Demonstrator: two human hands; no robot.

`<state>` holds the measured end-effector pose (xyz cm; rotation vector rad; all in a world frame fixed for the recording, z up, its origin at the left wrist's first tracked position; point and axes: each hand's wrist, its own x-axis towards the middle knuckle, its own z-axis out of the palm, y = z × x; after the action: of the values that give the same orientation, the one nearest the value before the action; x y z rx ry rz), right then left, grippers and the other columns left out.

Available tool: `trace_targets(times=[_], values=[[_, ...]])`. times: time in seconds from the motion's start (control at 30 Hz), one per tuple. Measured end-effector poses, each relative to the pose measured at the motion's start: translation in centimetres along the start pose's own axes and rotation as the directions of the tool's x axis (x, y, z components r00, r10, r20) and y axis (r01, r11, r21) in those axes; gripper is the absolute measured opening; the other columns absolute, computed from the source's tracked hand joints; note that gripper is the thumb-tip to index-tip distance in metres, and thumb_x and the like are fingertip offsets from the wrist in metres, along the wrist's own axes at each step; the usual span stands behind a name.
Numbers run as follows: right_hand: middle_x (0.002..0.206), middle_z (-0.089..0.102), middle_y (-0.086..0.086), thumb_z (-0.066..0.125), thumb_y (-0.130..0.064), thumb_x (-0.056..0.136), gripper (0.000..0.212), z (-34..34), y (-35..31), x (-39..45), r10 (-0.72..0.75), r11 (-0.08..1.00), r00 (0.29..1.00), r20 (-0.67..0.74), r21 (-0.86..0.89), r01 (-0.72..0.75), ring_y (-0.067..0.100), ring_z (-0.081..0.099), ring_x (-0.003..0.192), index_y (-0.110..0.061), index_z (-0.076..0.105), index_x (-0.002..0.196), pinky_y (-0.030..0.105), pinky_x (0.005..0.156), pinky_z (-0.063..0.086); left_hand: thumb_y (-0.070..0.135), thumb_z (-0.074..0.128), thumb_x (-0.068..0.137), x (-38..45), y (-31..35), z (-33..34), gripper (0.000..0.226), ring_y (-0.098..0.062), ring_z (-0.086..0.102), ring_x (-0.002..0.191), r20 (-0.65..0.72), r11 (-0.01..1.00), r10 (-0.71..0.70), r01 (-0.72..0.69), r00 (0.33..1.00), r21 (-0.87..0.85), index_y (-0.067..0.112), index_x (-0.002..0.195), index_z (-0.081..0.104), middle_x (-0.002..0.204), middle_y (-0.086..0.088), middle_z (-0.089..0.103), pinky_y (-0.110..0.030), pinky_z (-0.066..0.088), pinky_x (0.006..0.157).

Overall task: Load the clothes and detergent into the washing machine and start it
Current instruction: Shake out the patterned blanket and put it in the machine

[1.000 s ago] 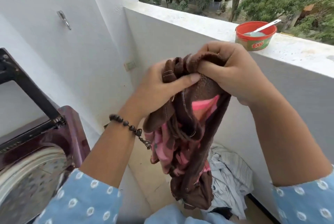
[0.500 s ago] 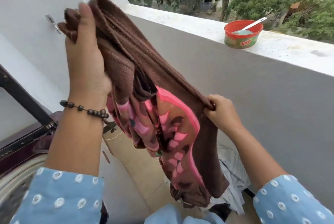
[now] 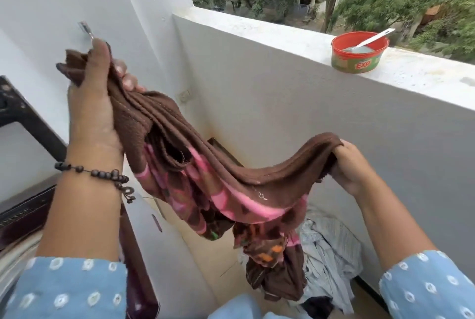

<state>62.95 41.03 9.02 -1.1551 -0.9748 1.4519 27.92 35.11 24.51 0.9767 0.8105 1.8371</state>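
A brown and pink patterned cloth (image 3: 213, 177) stretches between both hands in the middle of the head view. My left hand (image 3: 95, 102) grips one bunched end high at the left, above the washing machine (image 3: 20, 215). My right hand (image 3: 352, 167) grips the other end lower at the right. The cloth's loose part hangs down over a pile of pale striped clothes (image 3: 331, 259) on the floor. A red detergent tub (image 3: 359, 52) with a white spoon in it stands on the balcony ledge at the upper right. The machine's open lid (image 3: 23, 115) rises at the far left; its drum is mostly hidden by my left arm.
The grey balcony parapet (image 3: 334, 123) runs along the right, close to my right hand. A white wall with a metal hook (image 3: 86, 29) stands behind my left hand. Tiled floor (image 3: 213, 262) shows between the machine and the parapet.
The hands have drawn apart, spreading the bunched cloth between them. My left hand lifted its end up and left toward the machine, then dropped slightly; my right hand went lower and right.
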Motion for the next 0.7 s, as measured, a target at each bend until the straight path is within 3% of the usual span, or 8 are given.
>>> trace_targets(times=[0.07,0.13,0.23,0.37,0.43,0.53,0.6,0.7], values=[[0.093,0.067,0.022,0.041,-0.011,0.095,0.024,1.4,-2.9,-0.1,-0.051,0.973,0.998,0.034,0.225,0.042,0.040,0.062,0.089,-0.001,0.063,0.090,0.039,0.073,0.058,0.040,0.084,0.075,-1.2,-0.5,2.6,0.038,-0.011,0.049,0.055,0.050,0.979,0.015,-0.024,0.999,0.203,0.020,0.085,0.054,0.069,0.006,0.054,-0.029,0.049,0.062],[0.101,0.068,0.025,0.038,-0.027,0.098,0.044,2.8,-5.7,-0.6,-0.060,0.902,0.995,0.079,0.432,0.020,0.042,0.064,0.101,-0.007,0.069,0.075,0.051,0.090,0.053,0.037,0.090,0.065,-2.4,-2.8,3.2,0.045,-0.009,0.056,0.057,0.164,0.883,-0.066,-0.019,0.984,0.468,0.025,0.095,0.059,0.074,0.011,0.062,-0.026,0.050,0.060],[0.072,0.071,0.014,0.028,-0.038,0.103,0.065,4.1,-9.2,-1.4,-0.146,0.812,0.973,0.177,0.583,0.016,0.036,0.072,0.078,-0.013,0.065,0.055,0.057,0.095,0.047,0.053,0.090,0.056,-3.2,-6.7,1.6,0.058,0.004,0.063,0.076,0.215,0.335,-0.297,-0.109,0.931,0.936,0.032,0.103,0.061,0.084,0.019,0.068,-0.016,0.050,0.072],[0.059,0.065,0.007,0.026,-0.038,0.105,0.064,4.0,-10.8,-1.5,-0.229,0.757,0.959,0.166,0.650,0.068,0.028,0.070,0.066,-0.015,0.062,0.057,0.058,0.094,0.046,0.069,0.082,0.054,-5.0,-10.8,-2.3,0.068,-0.004,0.062,0.097,0.107,-0.128,-0.670,-0.257,0.734,0.958,0.036,0.109,0.059,0.104,0.019,0.066,-0.030,0.053,0.085],[0.058,0.065,0.007,0.026,-0.037,0.105,0.065,3.6,-11.0,-1.6,-0.235,0.758,0.964,0.128,0.645,0.099,0.027,0.070,0.064,-0.016,0.064,0.056,0.058,0.093,0.046,0.060,0.081,0.062,-4.9,-11.4,-4.5,0.051,-0.010,0.063,0.094,0.029,-0.271,-0.692,-0.298,0.721,0.915,0.032,0.100,0.062,0.098,0.016,0.068,-0.033,0.053,0.081],[0.058,0.063,0.006,0.025,-0.036,0.104,0.065,3.1,-10.6,-1.5,-0.213,0.751,0.972,0.098,0.653,0.099,0.025,0.069,0.060,-0.017,0.065,0.056,0.052,0.090,0.052,0.033,0.078,0.073,-4.9,-11.0,-6.2,0.020,-0.011,0.064,0.076,0.062,-0.185,-0.571,-0.202,0.818,0.962,0.023,0.076,0.061,0.073,0.009,0.067,-0.033,0.051,0.068],[0.061,0.055,0.003,0.028,-0.033,0.102,0.050,2.8,-10.1,-1.0,-0.219,0.722,0.969,0.115,0.687,0.082,0.019,0.060,0.054,-0.016,0.059,0.067,0.037,0.071,0.059,0.015,0.078,0.079,-4.4,-10.0,-5.9,0.018,-0.006,0.060,0.064,0.009,0.145,-0.448,0.063,0.894,0.987,0.018,0.072,0.062,0.065,0.010,0.065,-0.028,0.046,0.062],[0.062,0.040,-0.001,0.035,-0.032,0.095,0.029,2.3,-9.1,-0.6,-0.266,0.743,0.927,0.263,0.668,0.024,0.009,0.036,0.042,-0.015,0.057,0.085,0.017,0.042,0.038,-0.001,0.073,0.083,-3.6,-7.9,-4.2,0.009,-0.010,0.065,0.061,-0.123,0.690,-0.376,0.366,0.919,0.624,0.006,0.084,0.068,0.069,-0.001,0.070,-0.020,0.054,0.058]])
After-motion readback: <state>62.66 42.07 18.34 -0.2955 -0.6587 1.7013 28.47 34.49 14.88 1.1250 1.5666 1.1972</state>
